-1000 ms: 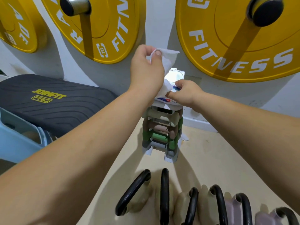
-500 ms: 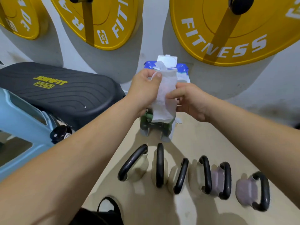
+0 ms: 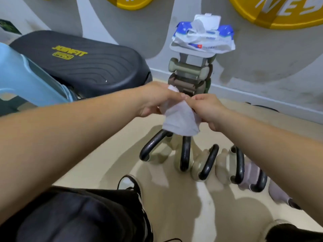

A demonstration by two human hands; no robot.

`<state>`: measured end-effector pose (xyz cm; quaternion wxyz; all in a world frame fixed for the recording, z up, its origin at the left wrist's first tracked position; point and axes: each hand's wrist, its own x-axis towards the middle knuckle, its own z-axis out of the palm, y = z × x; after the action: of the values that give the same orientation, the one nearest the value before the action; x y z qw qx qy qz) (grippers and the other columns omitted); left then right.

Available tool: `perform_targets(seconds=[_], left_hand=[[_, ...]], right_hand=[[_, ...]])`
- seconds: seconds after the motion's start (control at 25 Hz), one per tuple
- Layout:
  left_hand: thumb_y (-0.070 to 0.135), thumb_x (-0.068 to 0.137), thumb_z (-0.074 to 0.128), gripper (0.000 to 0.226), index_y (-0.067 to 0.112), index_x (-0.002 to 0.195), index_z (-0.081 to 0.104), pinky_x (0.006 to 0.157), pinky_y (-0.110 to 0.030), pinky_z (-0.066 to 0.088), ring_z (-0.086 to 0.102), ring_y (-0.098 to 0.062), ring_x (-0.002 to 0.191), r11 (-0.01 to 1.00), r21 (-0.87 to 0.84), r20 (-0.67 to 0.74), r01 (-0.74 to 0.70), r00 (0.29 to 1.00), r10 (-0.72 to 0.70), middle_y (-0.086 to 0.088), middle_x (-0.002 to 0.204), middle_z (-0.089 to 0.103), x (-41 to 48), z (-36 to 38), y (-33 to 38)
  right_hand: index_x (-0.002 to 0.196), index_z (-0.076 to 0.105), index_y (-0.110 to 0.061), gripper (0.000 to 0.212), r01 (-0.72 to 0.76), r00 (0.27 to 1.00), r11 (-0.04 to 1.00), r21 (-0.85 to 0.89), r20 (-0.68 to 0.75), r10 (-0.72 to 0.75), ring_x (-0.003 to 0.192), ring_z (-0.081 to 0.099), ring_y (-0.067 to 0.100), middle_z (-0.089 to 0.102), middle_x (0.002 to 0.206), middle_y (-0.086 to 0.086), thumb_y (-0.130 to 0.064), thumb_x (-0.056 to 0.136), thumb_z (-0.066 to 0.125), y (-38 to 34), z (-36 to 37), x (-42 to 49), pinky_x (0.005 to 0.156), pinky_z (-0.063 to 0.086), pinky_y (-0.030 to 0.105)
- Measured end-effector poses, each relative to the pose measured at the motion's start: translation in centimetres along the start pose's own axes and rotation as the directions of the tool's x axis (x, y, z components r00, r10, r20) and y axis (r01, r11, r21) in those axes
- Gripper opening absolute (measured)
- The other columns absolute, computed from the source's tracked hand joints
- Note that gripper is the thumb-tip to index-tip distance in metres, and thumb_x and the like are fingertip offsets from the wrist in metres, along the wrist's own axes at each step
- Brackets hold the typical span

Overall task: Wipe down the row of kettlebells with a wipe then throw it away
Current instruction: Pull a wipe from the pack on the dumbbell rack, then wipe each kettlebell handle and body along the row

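Observation:
A white wipe hangs between my two hands in the middle of the view. My left hand grips its upper left part and my right hand pinches its right edge. Just below the wipe, a row of several kettlebells with black handles and pale bodies stands on the beige floor, running to the right; my right forearm hides the far ones. The wipe's lower edge hangs just above the leftmost handle. The open wipe pack lies on top of a small dumbbell rack behind my hands.
A black padded bench and a light blue plastic piece stand at the left. Yellow weight plates hang on the grey wall. My dark-trousered knee and a black-and-white shoe are at the bottom.
My hands have come down and away from the wipe pack with the pulled-out wipe, which is now just above the leftmost kettlebells. The view has tilted down and my knee has come into sight.

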<state>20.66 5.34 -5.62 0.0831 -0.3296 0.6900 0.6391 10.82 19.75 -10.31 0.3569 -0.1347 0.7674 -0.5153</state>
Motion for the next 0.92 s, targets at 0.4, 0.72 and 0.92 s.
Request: perform_targets(seconds=[0.4,0.72,0.92], left_hand=[[0.029,0.100,0.047,0.018,0.018,0.100,0.062,0.066,-0.035,0.046,0.058,-0.029,0.080,0.706,0.708,-0.285,-0.017,0.908,0.308,0.000,0.087,0.065,5.1,-6.1,-10.9],[0.024,0.106,0.041,0.043,0.020,0.147,0.053,0.108,-0.023,0.036,0.050,-0.016,0.137,0.895,0.443,-0.143,-0.057,0.981,0.133,0.004,0.148,0.057,4.0,-0.4,-19.3],[0.055,0.106,0.034,0.037,0.048,0.096,0.069,0.073,-0.012,0.048,0.063,0.008,0.084,0.991,0.136,-0.134,0.006,0.991,0.013,0.026,0.088,0.072,2.2,-0.4,-18.2]], right_hand=[[0.130,0.066,-0.028,0.048,0.383,0.904,0.470,-0.795,0.427,-0.015,0.119,0.057,0.020,0.064,0.129,-0.004,-0.039,0.084,0.074,7.6,5.6,8.9,0.101,0.049,0.037],[0.118,0.073,-0.038,0.033,0.441,0.897,0.339,-0.831,0.419,-0.140,0.102,0.064,0.020,0.074,0.109,-0.008,-0.027,0.087,0.067,8.9,7.4,9.5,0.076,0.056,0.033],[0.120,0.071,-0.042,0.035,0.402,0.914,0.365,-0.840,0.387,-0.118,0.101,0.065,0.019,0.074,0.109,-0.010,-0.036,0.086,0.074,9.0,7.4,9.5,0.073,0.056,0.033]])
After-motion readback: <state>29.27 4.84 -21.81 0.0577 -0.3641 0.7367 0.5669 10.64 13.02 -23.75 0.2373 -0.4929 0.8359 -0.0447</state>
